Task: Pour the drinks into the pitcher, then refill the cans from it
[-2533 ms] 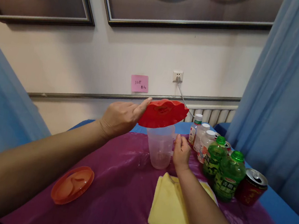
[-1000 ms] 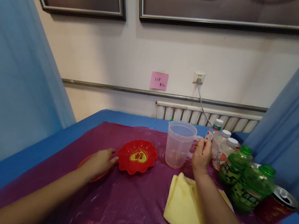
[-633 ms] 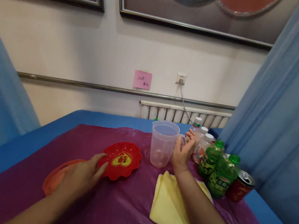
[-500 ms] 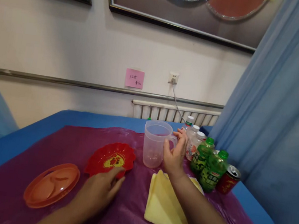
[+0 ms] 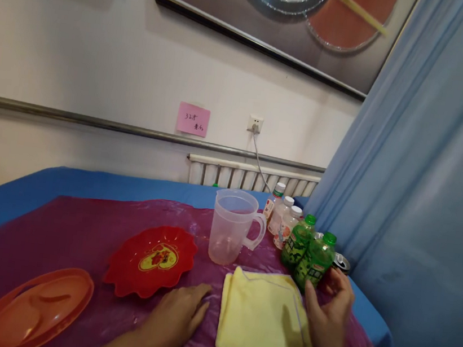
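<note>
Far lower left: orange divided plate (image 5: 32, 311), flat on the purple plastic sheet (image 5: 79, 227), parked out of reach. Just right of it, red scalloped dish (image 5: 152, 260), upright and empty. Bottom centre: left hand (image 5: 177, 319), palm down on the sheet, fingers loose, gripping nothing, probably just bracing. Behind it, clear measuring jug (image 5: 232, 226), handle turned right. Yellow cloth (image 5: 261, 317) folded flat beside that. Lower right: right hand (image 5: 329, 317), fingers spread open, closing in on the nearer green bottle (image 5: 314, 262), no clamp yet.

Pink sticky note (image 5: 193, 119) on wall: handwritten "32" plus illegible chars. Green bottle (image 5: 313, 262) labels, red plate (image 5: 152, 260) emblem: unreadable.
</note>
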### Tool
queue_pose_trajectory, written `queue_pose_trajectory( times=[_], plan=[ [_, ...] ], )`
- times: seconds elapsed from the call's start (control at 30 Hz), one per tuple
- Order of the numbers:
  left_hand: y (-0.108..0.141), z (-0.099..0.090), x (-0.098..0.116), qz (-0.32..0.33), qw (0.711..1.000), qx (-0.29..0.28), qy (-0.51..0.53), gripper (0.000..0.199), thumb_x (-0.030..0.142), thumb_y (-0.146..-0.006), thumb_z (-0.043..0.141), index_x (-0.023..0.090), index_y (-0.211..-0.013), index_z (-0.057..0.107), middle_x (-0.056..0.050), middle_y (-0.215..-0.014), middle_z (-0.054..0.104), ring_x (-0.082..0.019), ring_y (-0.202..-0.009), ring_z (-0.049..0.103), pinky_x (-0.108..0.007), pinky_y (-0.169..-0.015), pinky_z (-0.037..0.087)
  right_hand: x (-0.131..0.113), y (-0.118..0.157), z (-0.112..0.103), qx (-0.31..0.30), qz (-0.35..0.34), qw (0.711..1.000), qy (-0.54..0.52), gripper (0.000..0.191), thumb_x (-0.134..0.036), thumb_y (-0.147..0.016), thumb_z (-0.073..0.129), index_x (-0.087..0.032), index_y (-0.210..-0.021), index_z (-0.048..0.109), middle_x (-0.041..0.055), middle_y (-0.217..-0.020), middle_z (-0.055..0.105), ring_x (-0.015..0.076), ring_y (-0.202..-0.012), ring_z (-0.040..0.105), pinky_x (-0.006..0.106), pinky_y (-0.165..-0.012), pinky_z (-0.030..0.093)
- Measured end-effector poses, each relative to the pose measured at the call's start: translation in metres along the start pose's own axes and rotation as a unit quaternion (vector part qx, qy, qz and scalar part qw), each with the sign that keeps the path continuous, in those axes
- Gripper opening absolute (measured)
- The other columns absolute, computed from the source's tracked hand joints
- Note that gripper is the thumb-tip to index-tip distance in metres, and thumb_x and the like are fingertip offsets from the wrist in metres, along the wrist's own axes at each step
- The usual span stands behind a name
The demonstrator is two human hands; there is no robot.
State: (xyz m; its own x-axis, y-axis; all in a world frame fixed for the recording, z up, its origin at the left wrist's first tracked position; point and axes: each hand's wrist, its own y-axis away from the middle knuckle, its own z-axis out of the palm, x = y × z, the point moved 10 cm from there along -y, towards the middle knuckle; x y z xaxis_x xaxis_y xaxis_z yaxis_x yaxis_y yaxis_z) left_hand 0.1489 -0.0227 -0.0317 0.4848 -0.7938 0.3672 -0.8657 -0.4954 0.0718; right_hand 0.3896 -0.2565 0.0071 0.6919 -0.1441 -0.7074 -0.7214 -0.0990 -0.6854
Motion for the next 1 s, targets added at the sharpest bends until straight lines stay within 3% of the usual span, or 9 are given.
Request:
queue_pose_trajectory(
  times=[0.07, 0.17, 0.37, 0.5, 0.67, 0.87, 1.0],
  plan=[
    [0.003, 0.0, 0.003, 0.011, 1.0, -0.012, -0.006, 0.031, 0.022, -0.095, 0.048, 0.024, -0.122, 0.065, -0.01, -0.119, 0.075, -0.027, -0.111, 0.071, -0.035, -0.093, 0.052, 0.034, -0.002, -0.003, 0.009, 0.064, 0.998, -0.003, 0.068, -0.05, -0.081, 0.069, -0.019, -0.137, 0.045, 0.0163, -0.139, 0.052, 0.0308, -0.124, 0.054, 0.048, -0.102, 0.047],
    [0.005, -0.001, 0.01, 0.028, 0.999, -0.039, -0.015, 0.027, 0.02, -0.093, 0.05, 0.023, -0.113, 0.067, -0.011, -0.113, 0.075, -0.028, -0.108, 0.071, -0.035, -0.092, 0.052, 0.071, -0.006, 0.011, -0.03, 0.152, 0.988, 0.003, 0.07, -0.056, -0.078, 0.067, -0.019, -0.134, 0.047, 0.0141, -0.13, 0.062, 0.0283, -0.113, 0.063, 0.043, -0.096, 0.052],
    [0.019, -0.002, 0.022, 0.019, 0.996, -0.08, -0.035, 0.035, 0.017, -0.093, 0.048, 0.017, -0.123, 0.065, -0.015, -0.121, 0.071, -0.03, -0.115, 0.067, -0.039, -0.099, 0.051, 0.085, -0.015, 0.024, -0.042, 0.194, 0.978, 0.06, 0.072, -0.061, -0.063, 0.076, -0.019, -0.118, 0.057, 0.0127, -0.11, 0.072, 0.0321, -0.102, 0.068, 0.042, -0.088, 0.054],
    [0.047, 0.005, 0.027, 0.02, 0.993, -0.109, -0.037, 0.049, 0.016, -0.092, 0.047, 0.013, -0.14, 0.057, -0.017, -0.138, 0.063, -0.031, -0.129, 0.058, -0.043, -0.113, 0.043, 0.08, -0.013, 0.025, -0.039, 0.195, 0.976, 0.09, 0.064, -0.063, -0.063, 0.076, -0.018, -0.106, 0.063, 0.0135, -0.1, 0.073, 0.0338, -0.097, 0.068, 0.042, -0.084, 0.052],
    [0.069, 0.009, 0.039, 0.052, 0.985, -0.153, -0.064, 0.043, 0.02, -0.084, 0.057, 0.015, -0.127, 0.066, -0.016, -0.129, 0.068, -0.035, -0.118, 0.064, -0.048, -0.104, 0.051, 0.067, -0.009, 0.025, -0.037, 0.189, 0.976, 0.102, 0.064, -0.068, -0.065, 0.072, -0.016, -0.103, 0.064, 0.0141, -0.099, 0.072, 0.033, -0.092, 0.067, 0.042, -0.082, 0.051],
    [0.054, 0.003, 0.048, 0.125, 0.973, -0.136, -0.14, 0.031, 0.018, -0.093, 0.048, 0.015, -0.118, 0.065, -0.016, -0.113, 0.074, -0.035, -0.1, 0.072, -0.05, -0.087, 0.059, 0.026, -0.029, 0.022, -0.061, 0.151, 0.983, 0.087, 0.07, -0.072, -0.065, 0.071, -0.017, -0.108, 0.063, 0.0106, -0.099, 0.071, 0.0293, -0.087, 0.067, 0.04, -0.079, 0.052],
    [0.042, 0.006, 0.034, 0.159, 0.975, -0.066, -0.142, 0.025, 0.015, -0.095, 0.046, 0.02, -0.113, 0.064, -0.01, -0.105, 0.076, -0.03, -0.093, 0.073, -0.04, -0.081, 0.058, -0.027, -0.061, 0.036, -0.126, 0.038, 0.986, 0.097, 0.064, -0.068, -0.069, 0.07, -0.018, -0.109, 0.065, 0.0103, -0.102, 0.071, 0.0288, -0.091, 0.067, 0.041, -0.083, 0.052]
  ],
)
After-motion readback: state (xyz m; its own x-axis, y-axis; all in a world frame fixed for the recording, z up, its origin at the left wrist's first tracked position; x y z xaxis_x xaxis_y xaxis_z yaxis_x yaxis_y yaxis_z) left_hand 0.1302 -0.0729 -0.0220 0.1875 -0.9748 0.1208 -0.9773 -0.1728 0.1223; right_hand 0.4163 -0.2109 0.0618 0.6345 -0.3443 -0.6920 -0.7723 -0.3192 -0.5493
